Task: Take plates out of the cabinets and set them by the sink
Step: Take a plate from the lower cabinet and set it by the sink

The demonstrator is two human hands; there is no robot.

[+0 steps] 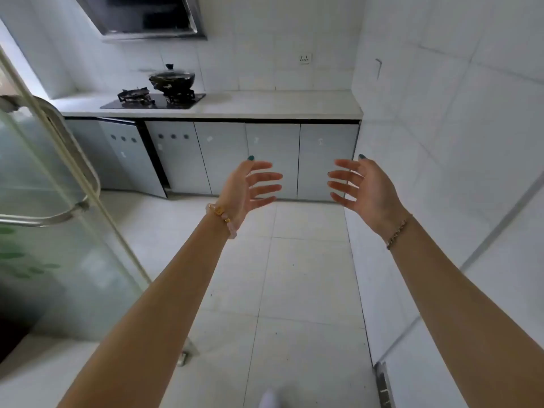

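Before base cabinets (223, 157), L hand (244, 187) & R hand (368, 187) raised, fingers spread, palms facing

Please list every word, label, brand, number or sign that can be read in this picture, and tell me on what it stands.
No text can be read anywhere.
Small white marks on the cabinet doors: too blurred to read.
Gold bead on the beaded bracelet: too small to tell whether it bears a sign.

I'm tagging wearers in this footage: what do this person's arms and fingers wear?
No sleeves show on either forearm. The left one wears a bead bracelet, pale pink with gold pieces; the right a thin chain bracelet. Both thumbnails are painted teal.
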